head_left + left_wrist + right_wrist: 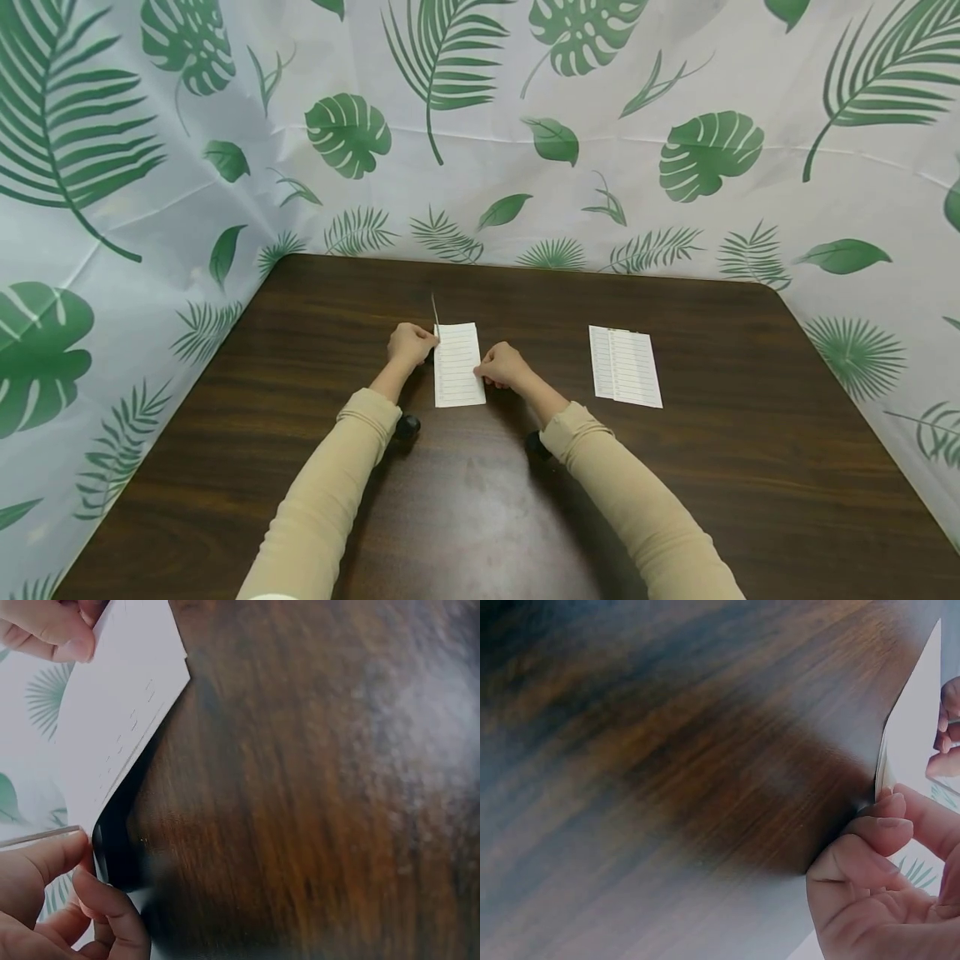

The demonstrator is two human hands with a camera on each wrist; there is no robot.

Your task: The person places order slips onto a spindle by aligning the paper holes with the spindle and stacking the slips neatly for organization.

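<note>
The left hand (411, 343) pinches a thin strip (434, 310) at the left edge of printed papers (458, 367) — the right hand (504, 365) pinches their right edge — other sheets (627, 367) lie on the counter (720, 433).

The head view is bright and fairly crisp, with pale glare on the near part of the table (472, 533) and soft shadows beside both sleeves (322, 492). The curtain (487, 142) looks bluer at left. Both wrist views are dimmer and hazy, their wood grain smeared; the paper (127, 697) washes out to near-white.
</note>
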